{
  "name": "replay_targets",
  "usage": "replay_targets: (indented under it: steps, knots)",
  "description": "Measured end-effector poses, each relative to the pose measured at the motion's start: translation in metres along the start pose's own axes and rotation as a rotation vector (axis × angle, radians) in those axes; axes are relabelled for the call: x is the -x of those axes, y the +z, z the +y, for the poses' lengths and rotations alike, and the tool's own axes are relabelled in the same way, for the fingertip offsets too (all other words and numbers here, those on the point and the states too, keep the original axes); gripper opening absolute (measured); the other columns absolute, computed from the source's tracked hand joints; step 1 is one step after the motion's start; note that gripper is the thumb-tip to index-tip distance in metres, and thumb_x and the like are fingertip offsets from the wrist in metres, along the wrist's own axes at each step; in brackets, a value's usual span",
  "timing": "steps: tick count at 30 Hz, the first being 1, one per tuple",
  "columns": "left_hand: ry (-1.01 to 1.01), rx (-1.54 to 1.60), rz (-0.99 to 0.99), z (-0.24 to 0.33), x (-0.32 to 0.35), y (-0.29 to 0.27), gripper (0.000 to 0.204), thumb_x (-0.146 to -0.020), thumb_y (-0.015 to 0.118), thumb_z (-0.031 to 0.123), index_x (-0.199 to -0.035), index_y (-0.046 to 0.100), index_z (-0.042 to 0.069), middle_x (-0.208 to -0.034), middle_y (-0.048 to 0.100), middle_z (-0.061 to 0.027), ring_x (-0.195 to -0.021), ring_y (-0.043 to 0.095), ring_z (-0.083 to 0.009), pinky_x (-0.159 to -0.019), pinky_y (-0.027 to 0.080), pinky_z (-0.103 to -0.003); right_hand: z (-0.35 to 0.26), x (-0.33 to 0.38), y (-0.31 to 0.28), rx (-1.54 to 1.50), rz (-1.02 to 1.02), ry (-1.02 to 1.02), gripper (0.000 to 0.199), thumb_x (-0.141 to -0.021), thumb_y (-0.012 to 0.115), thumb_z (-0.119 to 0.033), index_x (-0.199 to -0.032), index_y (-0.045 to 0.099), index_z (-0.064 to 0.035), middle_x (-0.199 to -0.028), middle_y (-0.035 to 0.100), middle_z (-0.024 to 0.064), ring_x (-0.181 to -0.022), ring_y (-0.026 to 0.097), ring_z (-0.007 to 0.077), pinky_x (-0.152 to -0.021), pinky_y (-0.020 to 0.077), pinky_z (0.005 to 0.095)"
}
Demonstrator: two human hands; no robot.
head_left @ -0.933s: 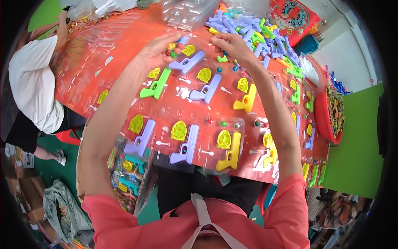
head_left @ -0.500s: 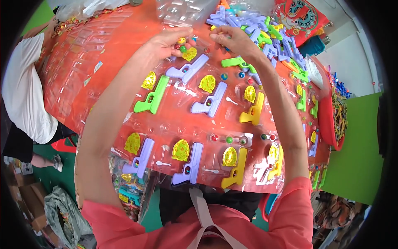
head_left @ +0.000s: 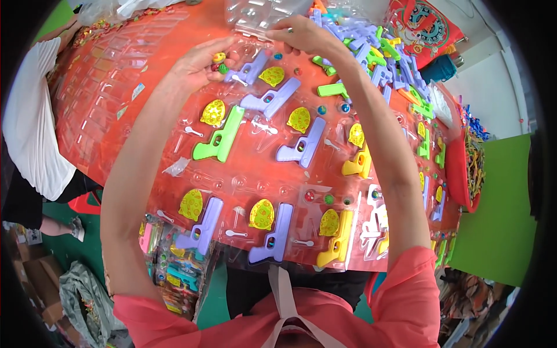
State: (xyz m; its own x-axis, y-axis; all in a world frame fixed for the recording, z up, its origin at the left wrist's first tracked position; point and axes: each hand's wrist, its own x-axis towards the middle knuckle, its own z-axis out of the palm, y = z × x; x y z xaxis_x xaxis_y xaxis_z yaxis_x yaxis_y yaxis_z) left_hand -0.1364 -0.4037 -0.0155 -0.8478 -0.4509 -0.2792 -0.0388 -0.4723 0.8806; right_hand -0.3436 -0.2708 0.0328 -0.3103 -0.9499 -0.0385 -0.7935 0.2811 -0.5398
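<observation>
My left hand (head_left: 200, 62), fingers curled, holds several small coloured balls (head_left: 221, 68), yellow, green and red. It hovers over the far part of the red table beside a purple toy gun (head_left: 248, 68). To its right my right hand (head_left: 306, 36) is bent down with fingertips drawn together at a clear plastic blister tray (head_left: 246, 30). Anything between those fingertips is hidden. Nearer me, clear trays hold toy guns, including a green toy gun (head_left: 220, 136) and a purple toy gun (head_left: 303, 144), each with a yellow disc (head_left: 298, 120) and a small white spoon (head_left: 236, 233).
A heap of toy guns (head_left: 371, 52) lies at the far right. On the right stands a red basin (head_left: 458, 174) of thin coloured pieces. At the left a person in a white shirt (head_left: 35, 122) is beside stacked clear trays (head_left: 96, 98). Packaged toys (head_left: 183, 267) sit below the near edge.
My left hand has moved left with the balls. My right hand has shifted up and left to the clear tray. The table's contents appear slightly further right and down.
</observation>
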Motion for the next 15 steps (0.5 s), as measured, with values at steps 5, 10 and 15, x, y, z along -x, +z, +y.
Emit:
replay_targets:
  steps: [5,10,15]
  knots:
    - [-0.047,-0.090,0.019,-0.006,0.009,0.004,0.021,-0.090,0.065,0.026,-0.104,0.061,0.011,-0.077,0.060,-0.0006,-0.061,0.053,-0.0045,-0.036,0.028,-0.016,0.021,0.012,-0.005,-0.063,-0.162,-0.187,0.031,-0.091,0.061,-0.032,-0.108,0.067,-0.0070,-0.063,0.060,0.0001,-0.053,0.055,0.0067,-0.047,0.0440,0.0233]
    - [-0.071,-0.113,0.033,-0.009,0.015,0.002,0.025,-0.089,0.066,0.028,-0.105,0.060,0.011,-0.079,0.059,-0.0005,-0.061,0.052,-0.0041,-0.037,0.027,-0.016,0.022,0.029,-0.014,-0.010,-0.147,-0.197,0.029,-0.091,0.061,-0.029,-0.103,0.067,-0.0033,-0.060,0.058,0.0005,-0.051,0.052,0.0057,-0.046,0.0422,0.0225]
    - [-0.116,-0.198,0.030,-0.004,0.018,0.004,0.027,-0.088,0.067,0.030,-0.105,0.061,0.010,-0.077,0.059,-0.0007,-0.061,0.052,-0.0038,-0.037,0.027,-0.016,0.037,0.047,-0.015,-0.045,-0.010,0.136,0.031,-0.089,0.061,-0.031,-0.099,0.068,-0.0027,-0.060,0.060,0.0015,-0.049,0.052,0.0069,-0.041,0.0400,0.0235]
